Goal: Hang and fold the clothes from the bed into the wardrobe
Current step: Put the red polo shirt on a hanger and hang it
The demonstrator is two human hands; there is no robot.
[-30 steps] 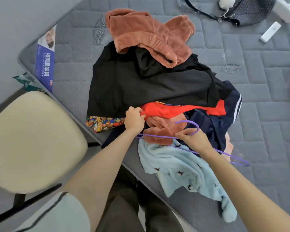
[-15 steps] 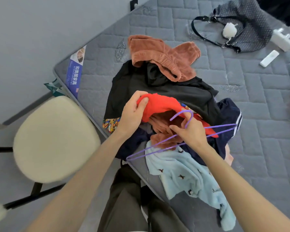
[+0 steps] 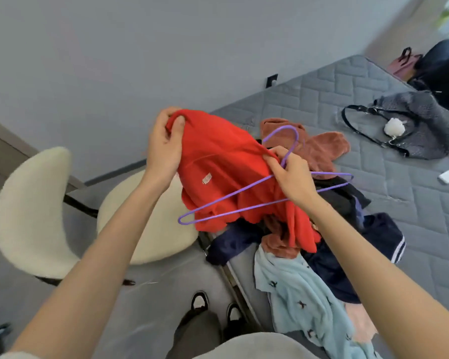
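Head view: left hand [image 3: 163,151] grips the red garment's [image 3: 223,172] top edge. The right hand [image 3: 290,174] pinches its cloth together with the purple wire hanger [image 3: 226,196]. Hands are apart, the garment held above the clothes pile [image 3: 329,268] on the mattress [image 3: 412,203]. Best to find the neck opening first, then feed one hanger arm in gently.

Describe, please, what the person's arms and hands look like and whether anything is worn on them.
Both forearms are bare; the left hand and right hand carry no visible gloves, rings or watch. A sliver of pale sleeve shows at the left arm's upper end.
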